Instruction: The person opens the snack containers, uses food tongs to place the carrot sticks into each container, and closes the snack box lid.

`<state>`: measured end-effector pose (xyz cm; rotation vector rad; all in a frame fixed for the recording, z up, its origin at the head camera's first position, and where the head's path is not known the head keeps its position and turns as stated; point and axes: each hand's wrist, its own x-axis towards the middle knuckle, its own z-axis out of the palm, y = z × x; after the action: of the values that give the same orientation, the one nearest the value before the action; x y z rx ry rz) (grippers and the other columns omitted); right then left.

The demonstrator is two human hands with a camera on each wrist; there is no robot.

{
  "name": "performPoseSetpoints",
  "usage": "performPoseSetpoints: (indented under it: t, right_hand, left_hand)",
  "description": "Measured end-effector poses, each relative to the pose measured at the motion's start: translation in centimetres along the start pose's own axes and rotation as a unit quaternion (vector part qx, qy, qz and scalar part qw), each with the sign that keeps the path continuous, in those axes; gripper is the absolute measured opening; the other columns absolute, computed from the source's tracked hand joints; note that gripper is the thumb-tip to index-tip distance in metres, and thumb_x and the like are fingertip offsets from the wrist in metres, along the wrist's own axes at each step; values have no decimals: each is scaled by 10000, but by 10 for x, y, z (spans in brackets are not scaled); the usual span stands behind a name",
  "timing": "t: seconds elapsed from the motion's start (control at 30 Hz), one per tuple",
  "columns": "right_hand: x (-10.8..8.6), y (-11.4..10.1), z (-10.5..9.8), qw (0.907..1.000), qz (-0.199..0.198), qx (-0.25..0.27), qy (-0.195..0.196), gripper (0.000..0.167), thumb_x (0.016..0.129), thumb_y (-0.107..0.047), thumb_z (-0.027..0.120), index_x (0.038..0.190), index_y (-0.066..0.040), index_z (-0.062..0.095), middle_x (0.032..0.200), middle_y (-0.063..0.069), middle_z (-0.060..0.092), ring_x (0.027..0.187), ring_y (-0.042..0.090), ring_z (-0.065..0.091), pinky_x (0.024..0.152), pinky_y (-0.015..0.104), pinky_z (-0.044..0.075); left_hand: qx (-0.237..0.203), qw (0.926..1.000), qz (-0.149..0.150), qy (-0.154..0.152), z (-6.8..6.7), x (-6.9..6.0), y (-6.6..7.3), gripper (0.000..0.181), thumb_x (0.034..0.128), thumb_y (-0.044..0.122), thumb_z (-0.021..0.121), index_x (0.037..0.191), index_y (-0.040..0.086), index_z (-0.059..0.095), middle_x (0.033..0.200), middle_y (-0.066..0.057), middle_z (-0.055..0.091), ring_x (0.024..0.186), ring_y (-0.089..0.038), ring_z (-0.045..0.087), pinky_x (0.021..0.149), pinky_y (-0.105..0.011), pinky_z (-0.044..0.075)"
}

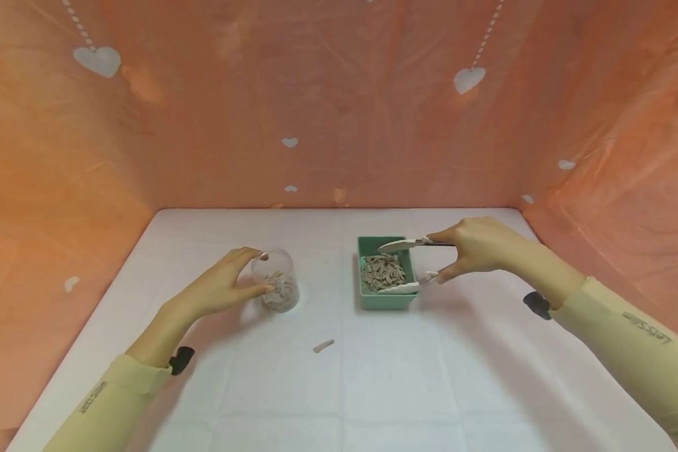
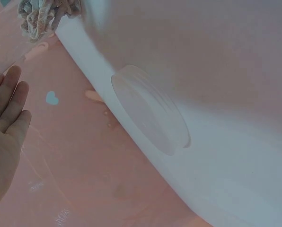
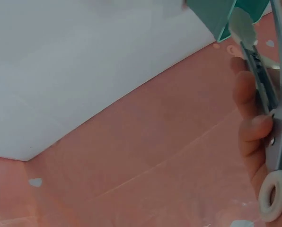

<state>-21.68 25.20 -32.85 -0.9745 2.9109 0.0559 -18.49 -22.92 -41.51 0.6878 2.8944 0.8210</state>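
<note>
My left hand (image 1: 215, 289) holds a clear plastic cup (image 1: 294, 271) between thumb and fingers. Greyish-brown flat pieces (image 1: 282, 297) fill its lower part. Those fingers (image 2: 9, 101) look fairly straight in the left wrist view, beside similar pieces (image 2: 39, 18) at the top. My right hand (image 1: 480, 245) grips tongs (image 1: 411, 243) with white tips and a ring (image 3: 275, 196) at the end. Their arms are spread apart over a green rectangular box (image 1: 387, 302). More brown pieces (image 1: 383, 271) lie inside it, with no piece clearly pinched by the tongs.
One loose strip (image 1: 324, 346) lies on the white tabletop (image 1: 282, 389) between the two containers, nearer the front. Orange sheeting (image 1: 339, 107) with white hearts surrounds the table at back and sides. A clear rounded edge (image 2: 150, 111) appears in the left wrist view; its owner is unclear.
</note>
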Motion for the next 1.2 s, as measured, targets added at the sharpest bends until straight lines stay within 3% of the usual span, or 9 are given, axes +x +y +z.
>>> performPoseSetpoints:
  t: [0.17, 0.4, 0.67, 0.97, 1.2]
  right_hand:
    - [6, -7, -2, 9998, 38, -146, -141, 824, 706, -646, 870, 1333, -132, 721, 914, -8, 776, 808, 215, 712, 651, 473, 578]
    - [12, -13, 1, 9989, -12, -392, -246, 810, 722, -625, 871, 1346, -133, 709, 1080, 43, 784, 905, 276, 733, 711, 522, 589]
    - [22, -21, -1, 9967, -20, -628, -511, 809, 739, -635, 857, 1341, -117, 701, 1031, 61, 782, 889, 274, 725, 732, 521, 601]
    - [30, -20, -3, 9957, -127, -504, -773, 720, 779, -577, 853, 1332, -134, 724, 974, 52, 773, 873, 257, 708, 776, 518, 589]
    - [33, -17, -1, 9961, -292, -449, -706, 638, 787, -554, 856, 1274, -153, 757, 918, -6, 763, 814, 205, 689, 745, 493, 586]
  left_hand:
    - [3, 10000, -17, -35, 0, 1, 0, 733, 958, 461, 741, 1473, 3, 490, 1507, -254, 476, 1433, -462, 406, 1168, -658, 344]
    - [30, 10000, -17, -51, -1, 3, 2, 751, 952, 470, 745, 1484, 8, 487, 1511, -252, 478, 1435, -456, 408, 1171, -653, 346]
    - [48, 10000, -47, -21, -1, 3, 0, 753, 946, 440, 759, 1484, -7, 483, 1512, -260, 476, 1434, -455, 411, 1176, -645, 344]
    - [-32, 10000, 84, 2, 0, 3, -1, 705, 941, 392, 775, 1463, 1, 509, 1480, -239, 513, 1419, -435, 434, 1175, -632, 354]
    - [-27, 9998, 163, 85, 1, 1, -3, 703, 928, 384, 790, 1444, -9, 521, 1446, -228, 543, 1398, -424, 457, 1170, -617, 366]
